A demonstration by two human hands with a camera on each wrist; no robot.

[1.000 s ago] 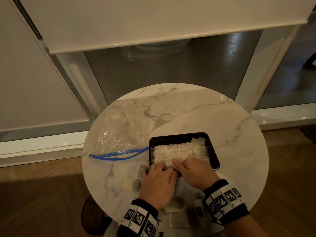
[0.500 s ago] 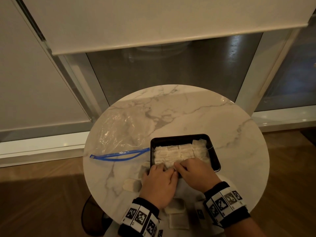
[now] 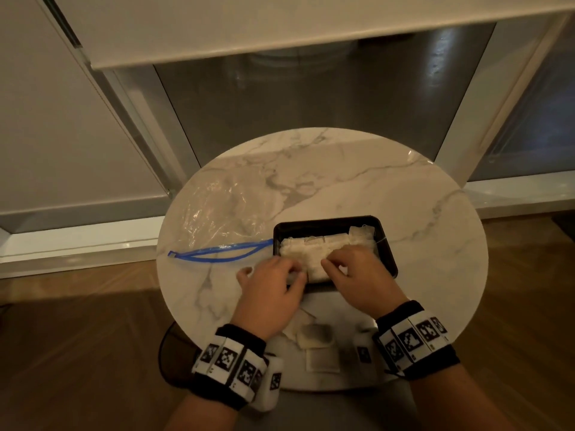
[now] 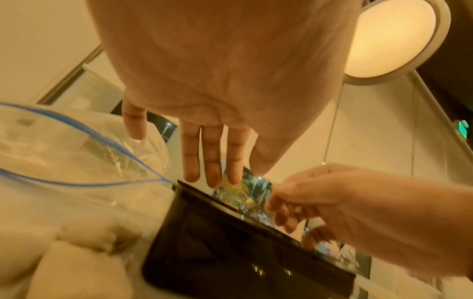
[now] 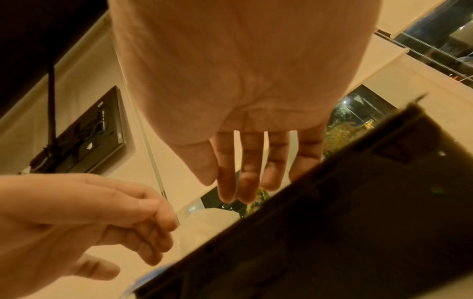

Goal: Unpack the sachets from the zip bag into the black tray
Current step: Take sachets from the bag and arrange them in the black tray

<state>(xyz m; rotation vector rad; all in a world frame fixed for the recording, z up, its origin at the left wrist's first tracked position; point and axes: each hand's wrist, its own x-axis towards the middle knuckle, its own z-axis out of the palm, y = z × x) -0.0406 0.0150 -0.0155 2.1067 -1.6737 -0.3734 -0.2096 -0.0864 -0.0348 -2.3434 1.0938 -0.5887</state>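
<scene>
The black tray [image 3: 326, 219] sits right of centre on the round marble table, packed with white sachets [image 3: 308, 250]. My left hand [image 3: 292, 272] hovers at the tray's near left corner with its fingers relaxed and holding nothing; the left wrist view shows the fingers [image 4: 212, 161] straight above the tray wall [image 4: 230, 252]. My right hand [image 3: 339, 262] lies over the sachets with its fingertips touching them, and the right wrist view shows its fingers [image 5: 245, 178] straight. The clear zip bag [image 3: 217, 213] with a blue zip lies flat to the tray's left.
Several loose sachets [image 3: 314, 335] lie between my wrists near the table's front edge, and more show beside the tray [image 4: 76, 273]. The bare marble table [image 3: 404, 197] stretches behind and right of the tray. Window frames and a blind stand beyond the table.
My hands, pressed together at the tray's near edge before, have come apart. The left slid toward the tray's left corner and the right reached forward over the sachets.
</scene>
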